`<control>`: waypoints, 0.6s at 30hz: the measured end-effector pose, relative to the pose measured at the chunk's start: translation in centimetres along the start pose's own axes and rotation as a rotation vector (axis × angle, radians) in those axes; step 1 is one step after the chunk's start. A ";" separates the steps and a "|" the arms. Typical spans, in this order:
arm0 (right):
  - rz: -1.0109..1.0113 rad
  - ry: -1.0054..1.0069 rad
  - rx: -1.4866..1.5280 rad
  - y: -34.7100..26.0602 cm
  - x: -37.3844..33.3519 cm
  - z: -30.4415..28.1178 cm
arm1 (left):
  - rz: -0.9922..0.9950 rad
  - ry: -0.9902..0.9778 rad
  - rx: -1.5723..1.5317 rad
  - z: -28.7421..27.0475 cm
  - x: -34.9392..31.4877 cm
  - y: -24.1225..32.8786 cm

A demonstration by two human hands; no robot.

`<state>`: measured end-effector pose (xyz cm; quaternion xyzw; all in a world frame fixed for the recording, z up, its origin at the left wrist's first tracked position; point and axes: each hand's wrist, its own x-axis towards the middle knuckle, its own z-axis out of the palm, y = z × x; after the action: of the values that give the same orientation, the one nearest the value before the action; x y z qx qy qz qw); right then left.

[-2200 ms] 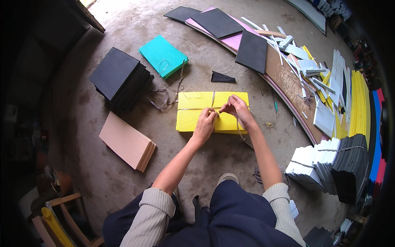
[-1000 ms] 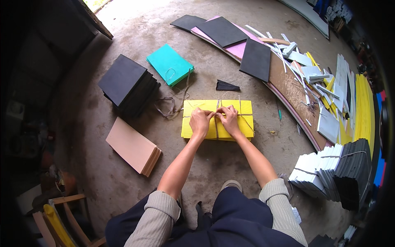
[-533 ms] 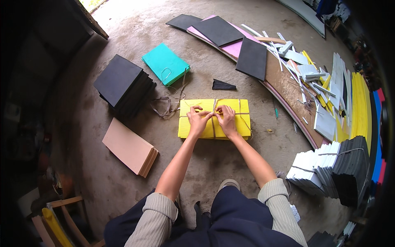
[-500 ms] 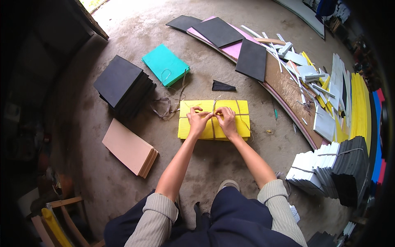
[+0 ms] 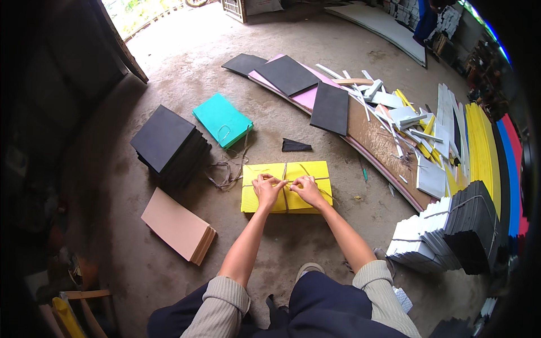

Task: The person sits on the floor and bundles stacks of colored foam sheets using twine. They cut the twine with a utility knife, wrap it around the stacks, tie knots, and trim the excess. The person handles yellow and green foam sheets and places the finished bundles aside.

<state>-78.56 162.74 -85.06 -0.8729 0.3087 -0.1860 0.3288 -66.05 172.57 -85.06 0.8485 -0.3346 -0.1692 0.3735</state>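
A bundle of yellow ribbed sheets (image 5: 251,201) lies on the floor in front of me, with grey-brown cord (image 5: 285,204) crossing it lengthwise and crosswise. Over the middle of its top, where the cords cross, both hands pinch the cord. My left hand (image 5: 267,190) is closed on it from the left, thumb and forefinger together. Just to the right, my right hand (image 5: 307,190) is closed on the cord in a similar pinch. The fingertips nearly meet, and the knot itself is too small to make out. A loose tangle of cord (image 5: 227,173) trails off beyond the bundle's left end.
Left of the bundle stand a stack of black sheets (image 5: 163,138), a teal stack (image 5: 222,118) and a pinkish-tan stack (image 5: 177,223). A black scrap (image 5: 296,145) lies beyond it. To the right are a large board (image 5: 366,127) heaped with offcuts and tied white (image 5: 408,239) and black bundles (image 5: 470,225).
The view has tilted up, so the floor things sit lower and more of the doorway shows. Both hands remain at the cord crossing, and the fingers have shifted slightly.
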 end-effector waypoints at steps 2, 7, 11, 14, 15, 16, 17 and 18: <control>0.038 -0.116 0.120 0.6 0.6 -1.6 | -0.008 0.067 0.026 0.0 1.8 -0.1; 0.402 -0.170 0.844 0.9 -3.2 -8.1 | -0.093 -0.007 0.061 0.2 0.7 1.2; 0.442 0.203 0.915 0.7 -5.0 -14.1 | -0.101 0.085 0.064 0.6 0.6 0.7; 0.494 0.372 0.580 3.6 -6.9 -20.1 | -0.117 0.088 0.021 0.9 1.0 1.1; 0.533 0.359 0.144 4.4 -6.9 -20.2 | -0.114 0.047 0.042 0.9 1.2 1.3; 0.555 0.337 -0.293 5.2 -6.8 -20.2 | -0.119 0.011 0.009 0.9 1.3 1.6; 0.560 0.411 -0.553 4.4 -5.8 -18.1 | -0.130 -0.016 -0.006 0.4 1.5 1.1; 0.559 0.479 -0.810 2.5 -4.6 -14.9 | -0.145 -0.044 -0.015 -0.1 1.7 0.5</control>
<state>-90.87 157.50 -76.71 -0.7475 0.6423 -0.1514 -0.0762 -65.06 171.19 -84.68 0.8636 -0.2793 -0.2169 0.3593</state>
